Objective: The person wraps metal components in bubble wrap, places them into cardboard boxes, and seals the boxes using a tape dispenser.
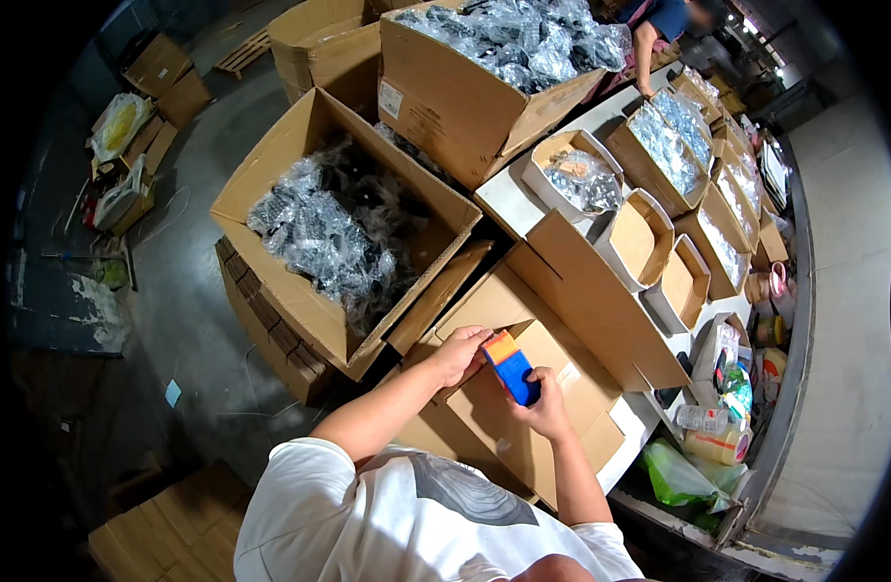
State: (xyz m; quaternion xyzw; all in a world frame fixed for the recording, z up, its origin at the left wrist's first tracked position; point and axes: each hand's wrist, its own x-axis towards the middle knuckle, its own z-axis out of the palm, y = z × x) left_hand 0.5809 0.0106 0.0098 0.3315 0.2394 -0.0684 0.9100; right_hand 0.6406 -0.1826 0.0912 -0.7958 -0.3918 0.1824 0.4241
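Observation:
My right hand [544,405] is wrapped round a small blue-and-orange block-shaped thing [512,372], its thumb on the blue end. I cannot tell its exact kind. Against the orange end, my left hand [459,355] is closed, its fingertips pressed together at the edge. What those fingertips pinch is hidden. Both hands are above a cardboard box [577,448] with raised flaps in front of me. Beyond my left hand stands a larger open carton [234,194] with clear-wrapped dark items [319,233] inside.
Another full carton [445,92] stands behind. On the right, a white table [511,199] bears white trays [641,238] and several boxes of wrapped parts [665,145]. A tape roll [717,446] and plastic bottle [702,418] lie near its edge. A co-worker's arm [644,58] reaches in at the far end.

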